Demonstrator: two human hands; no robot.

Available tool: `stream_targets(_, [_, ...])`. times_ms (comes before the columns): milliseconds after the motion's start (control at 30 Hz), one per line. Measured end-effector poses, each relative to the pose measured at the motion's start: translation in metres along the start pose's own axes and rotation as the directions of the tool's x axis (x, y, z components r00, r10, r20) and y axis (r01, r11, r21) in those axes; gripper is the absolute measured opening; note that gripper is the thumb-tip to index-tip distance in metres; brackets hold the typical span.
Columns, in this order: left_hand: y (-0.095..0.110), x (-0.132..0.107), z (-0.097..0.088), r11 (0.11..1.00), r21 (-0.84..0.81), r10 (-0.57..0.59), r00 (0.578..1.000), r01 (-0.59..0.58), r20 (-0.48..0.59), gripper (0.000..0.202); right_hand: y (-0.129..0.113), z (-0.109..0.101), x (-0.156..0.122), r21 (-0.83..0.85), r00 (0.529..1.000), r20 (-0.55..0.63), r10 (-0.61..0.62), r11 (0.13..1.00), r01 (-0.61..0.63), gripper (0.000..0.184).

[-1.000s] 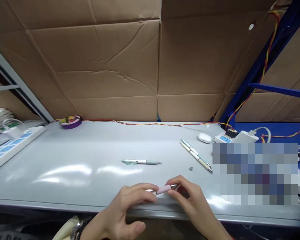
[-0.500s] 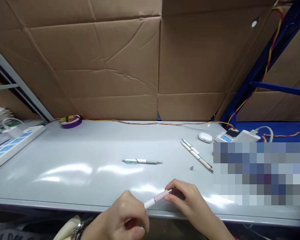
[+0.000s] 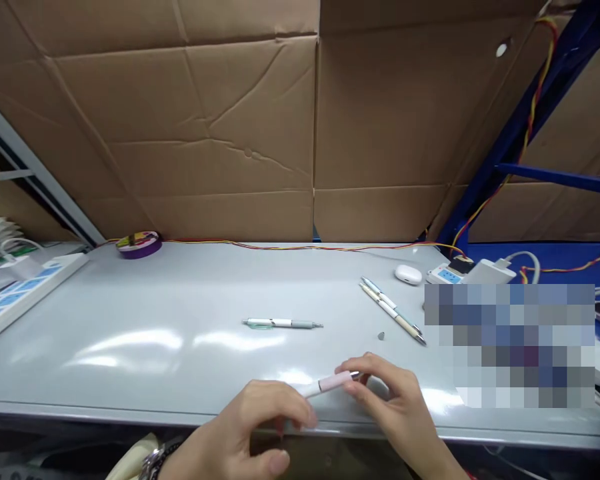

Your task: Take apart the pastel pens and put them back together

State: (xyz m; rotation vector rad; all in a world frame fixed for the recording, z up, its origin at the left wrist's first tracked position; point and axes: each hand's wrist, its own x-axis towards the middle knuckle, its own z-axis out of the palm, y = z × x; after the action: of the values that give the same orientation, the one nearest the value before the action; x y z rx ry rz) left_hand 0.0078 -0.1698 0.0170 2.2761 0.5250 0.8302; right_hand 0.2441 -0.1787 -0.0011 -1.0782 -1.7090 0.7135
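Observation:
A pink and white pen (image 3: pixel 330 384) is held low over the front edge of the grey table (image 3: pixel 155 347). My right hand (image 3: pixel 395 407) pinches its tip end, fingers closed. My left hand (image 3: pixel 250 433), with a wristwatch, curls round the pen's white rear end. A green and white pen (image 3: pixel 280 323) lies flat at the table's middle. Two more pens (image 3: pixel 393 312) lie side by side to the right. A small grey pen tip (image 3: pixel 381 336) lies loose between them and my hands.
A white earbud case (image 3: pixel 409 274) and a power strip with a charger (image 3: pixel 475 272) sit at the back right. Another power strip (image 3: pixel 20 293) lies at the left edge. A purple tape roll (image 3: pixel 140 244) stands by the cardboard wall (image 3: pixel 230 120). A red-yellow wire (image 3: pixel 300 247) runs along it.
The pen tilted up at its right end, then came back nearly level and shifted slightly right. My left hand slid back along the pen toward its rear.

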Motion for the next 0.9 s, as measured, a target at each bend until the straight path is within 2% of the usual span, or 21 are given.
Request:
stream_targets(33, [0.0, 0.0, 0.0, 0.998, 0.043, 0.038, 0.999, -0.037, -0.026, 0.035, 0.002, -0.003, -0.002, 0.029, 0.99, -0.13, -0.05, 0.998, 0.054, 0.009])
stream_targets(100, [-0.001, 0.0, 0.001, 0.992, 0.117, 0.06, 0.997, -0.054, -0.048, 0.032, 0.005, -0.008, -0.004, 0.053, 0.929, -0.36, -0.088, 0.992, 0.115, 0.012])
stream_targets(167, [-0.004, 0.001, 0.004, 0.994, 0.109, -0.002, 0.999, 0.008, -0.048, 0.03, 0.009, -0.011, -0.004, 0.035, 0.901, -0.43, -0.053, 0.997, 0.075, 0.014])
stream_targets(200, [-0.005, 0.001, 0.006, 0.994, 0.096, -0.05, 0.998, 0.054, -0.044, 0.029, 0.01, -0.011, -0.004, -0.002, 0.915, -0.4, -0.045, 0.999, 0.048, 0.013])
stream_targets(267, [-0.006, 0.003, 0.009, 0.989, 0.11, -0.094, 0.995, 0.096, -0.026, 0.028, 0.012, -0.008, -0.001, -0.127, 0.965, -0.249, -0.086, 0.99, 0.055, 0.013])
stream_targets(367, [-0.003, 0.006, 0.011, 0.977, 0.21, -0.038, 0.999, 0.029, 0.039, 0.028, 0.015, -0.001, 0.004, -0.295, 0.99, 0.007, -0.143, 0.945, 0.138, 0.033])
stream_targets(467, [0.001, 0.007, 0.008, 0.978, 0.205, 0.025, 0.995, -0.044, 0.095, 0.021, 0.016, 0.003, 0.008, -0.368, 0.982, 0.159, -0.099, 0.917, 0.152, 0.044])
stream_targets(567, [0.002, 0.006, 0.005, 0.991, 0.118, 0.044, 0.994, -0.056, 0.101, 0.009, 0.012, -0.001, 0.009, -0.302, 0.957, 0.282, -0.069, 0.94, 0.157, 0.036])
stream_targets(700, [-0.004, 0.005, 0.001, 1.0, -0.001, 0.007, 0.998, -0.007, 0.058, 0.024, -0.001, -0.014, 0.004, -0.142, 0.903, 0.429, 0.036, 0.989, 0.028, 0.027])
stream_targets(767, [-0.005, 0.004, -0.002, 0.998, -0.055, -0.021, 0.999, 0.023, 0.035, 0.025, -0.005, -0.024, 0.001, -0.046, 0.895, 0.438, 0.085, 0.996, -0.072, 0.02])
stream_targets(800, [-0.004, 0.004, -0.005, 0.997, -0.062, -0.042, 0.999, 0.043, 0.027, 0.025, -0.004, -0.029, 0.001, 0.008, 0.909, 0.404, 0.101, 0.993, -0.114, 0.016])
stream_targets(833, [-0.002, 0.004, -0.008, 0.996, -0.046, -0.073, 0.997, 0.074, 0.015, 0.027, -0.003, -0.034, 0.001, 0.063, 0.933, 0.343, 0.111, 0.988, -0.14, 0.018])
stream_targets(900, [0.003, 0.007, -0.015, 0.982, 0.07, -0.178, 0.984, 0.178, 0.003, 0.036, 0.006, -0.045, 0.003, 0.133, 0.981, 0.146, 0.127, 0.98, -0.146, 0.024])
